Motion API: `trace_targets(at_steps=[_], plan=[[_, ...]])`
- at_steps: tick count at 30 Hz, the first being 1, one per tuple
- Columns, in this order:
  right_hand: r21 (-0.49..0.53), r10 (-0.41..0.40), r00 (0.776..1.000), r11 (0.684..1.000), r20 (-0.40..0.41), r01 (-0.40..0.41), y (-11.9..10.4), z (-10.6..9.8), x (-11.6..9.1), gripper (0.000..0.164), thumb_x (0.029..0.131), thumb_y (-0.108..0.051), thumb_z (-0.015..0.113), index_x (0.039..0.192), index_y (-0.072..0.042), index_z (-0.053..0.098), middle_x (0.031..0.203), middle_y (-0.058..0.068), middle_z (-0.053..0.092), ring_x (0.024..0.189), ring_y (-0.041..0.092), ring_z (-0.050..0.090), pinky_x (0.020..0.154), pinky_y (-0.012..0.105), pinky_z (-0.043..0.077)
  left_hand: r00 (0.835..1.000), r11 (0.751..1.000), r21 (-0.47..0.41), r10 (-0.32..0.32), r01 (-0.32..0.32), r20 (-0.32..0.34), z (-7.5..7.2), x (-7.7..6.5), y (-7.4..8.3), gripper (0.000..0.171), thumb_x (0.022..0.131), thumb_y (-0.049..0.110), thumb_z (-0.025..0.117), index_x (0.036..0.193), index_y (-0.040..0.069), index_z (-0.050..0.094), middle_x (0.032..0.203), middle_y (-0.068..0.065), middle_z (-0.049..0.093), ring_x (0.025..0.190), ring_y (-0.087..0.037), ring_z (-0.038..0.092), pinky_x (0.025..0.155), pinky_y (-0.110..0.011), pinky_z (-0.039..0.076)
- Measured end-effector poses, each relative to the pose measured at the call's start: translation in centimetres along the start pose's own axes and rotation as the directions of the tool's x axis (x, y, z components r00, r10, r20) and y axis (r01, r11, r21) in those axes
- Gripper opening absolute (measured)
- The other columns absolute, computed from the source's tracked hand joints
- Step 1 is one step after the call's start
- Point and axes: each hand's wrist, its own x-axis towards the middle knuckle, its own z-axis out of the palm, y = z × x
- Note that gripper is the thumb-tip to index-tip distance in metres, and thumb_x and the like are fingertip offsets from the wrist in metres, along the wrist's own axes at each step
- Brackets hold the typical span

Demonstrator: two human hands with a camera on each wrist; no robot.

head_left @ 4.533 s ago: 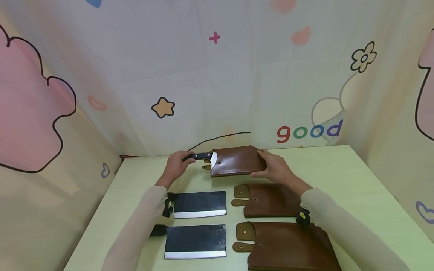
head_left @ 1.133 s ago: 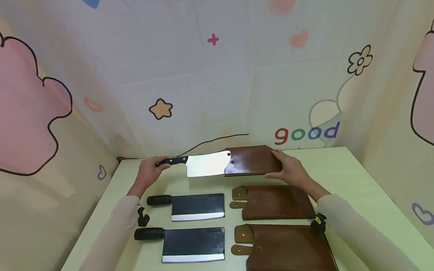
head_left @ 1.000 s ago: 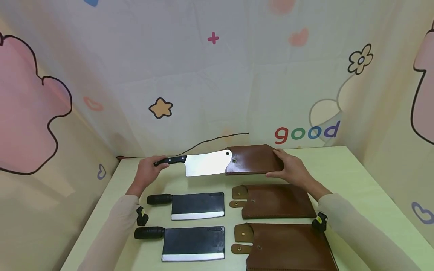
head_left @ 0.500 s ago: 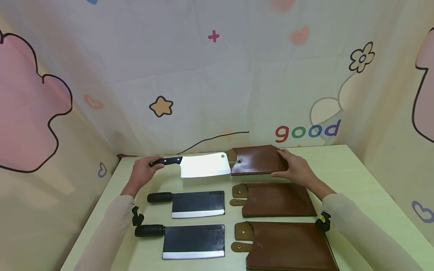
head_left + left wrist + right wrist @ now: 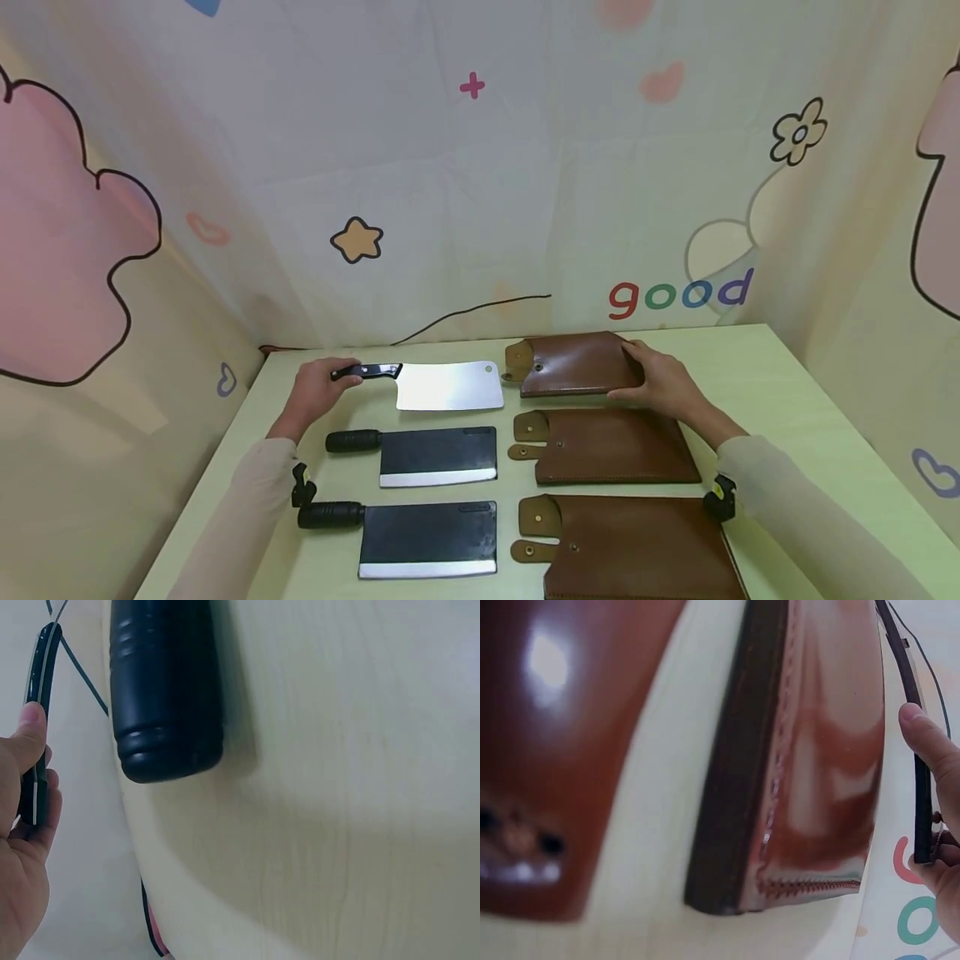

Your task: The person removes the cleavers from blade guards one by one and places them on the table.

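Note:
At the back of the table my left hand (image 5: 318,387) grips the black riveted handle of a cleaver (image 5: 450,387) with a bare, shiny blade. Thumb and fingers pinch that handle (image 5: 39,675) in the left wrist view. To the right, a brown leather knife sheath (image 5: 581,364) is held at its closed end by my right hand (image 5: 663,383). Its thin edge (image 5: 922,795) sits between thumb and fingers in the right wrist view. The sheath's tan flap faces the blade tip, with a small gap between them. Whether either thing touches the table cannot be told.
Two dark-bladed cleavers, a middle one (image 5: 438,454) and a front one (image 5: 427,537), lie with handles to the left. Beside them lie two more brown sheaths, middle (image 5: 622,446) and front (image 5: 637,542). A printed cloth (image 5: 480,192) hangs behind the table (image 5: 738,358).
Earlier the cleaver's blade was inside the sheath. My left hand has drawn it out leftward while the sheath shifted right. In the last half second both have come lower, toward the table.

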Motion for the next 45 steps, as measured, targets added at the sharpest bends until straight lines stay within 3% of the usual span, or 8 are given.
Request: trace_targets(at_steps=[4, 13, 28, 45], plan=[[-0.002, -0.001, 1.000, 1.000, 0.007, 0.001, 0.2, 0.2, 0.1, 0.106, 0.077, -0.045, 0.089, 0.154, 0.005, 0.037, 0.154, 0.030, 0.041, 0.135, 0.052, 0.046, 0.106, 0.064, 0.039, 1.000, 1.000, 0.005, -0.010, 0.010, 0.027, 0.1, -0.1, -0.1, 0.035, 0.094, 0.015, 0.075, 0.124, -0.001, 0.072, 0.122, -0.025, 0.070, 0.100, -0.036, 0.065, 0.085, -0.051, 0.049], [-0.010, -0.005, 0.999, 1.000, 0.032, 0.005, 0.2, 0.2, 0.2, 0.103, 0.077, -0.040, 0.091, 0.152, 0.007, 0.039, 0.152, 0.033, 0.042, 0.132, 0.053, 0.048, 0.105, 0.063, 0.041, 0.996, 1.000, 0.002, -0.016, 0.016, 0.083, 0.3, 0.0, -0.5, 0.037, 0.096, 0.016, 0.072, 0.128, -0.002, 0.069, 0.129, -0.028, 0.066, 0.121, -0.046, 0.060, 0.098, -0.059, 0.047], [-0.056, 0.022, 0.995, 0.998, 0.099, -0.016, 0.7, 0.6, 0.7, 0.101, 0.078, -0.042, 0.090, 0.148, 0.012, 0.042, 0.148, 0.035, 0.046, 0.133, 0.052, 0.048, 0.107, 0.061, 0.040, 0.981, 0.999, 0.014, -0.054, 0.052, 0.186, 0.6, 0.6, -1.4, 0.037, 0.098, 0.016, 0.070, 0.129, -0.004, 0.068, 0.131, -0.027, 0.065, 0.125, -0.046, 0.058, 0.102, -0.059, 0.044], [-0.035, 0.017, 0.990, 0.999, 0.143, -0.012, 2.0, 1.0, 0.9, 0.100, 0.079, -0.045, 0.088, 0.149, 0.010, 0.042, 0.143, 0.033, 0.053, 0.129, 0.051, 0.052, 0.104, 0.062, 0.043, 0.962, 0.996, 0.013, -0.089, 0.088, 0.259, 1.4, 0.1, -2.1, 0.038, 0.097, 0.016, 0.071, 0.130, -0.003, 0.068, 0.131, -0.025, 0.066, 0.128, -0.046, 0.055, 0.105, -0.059, 0.043]])
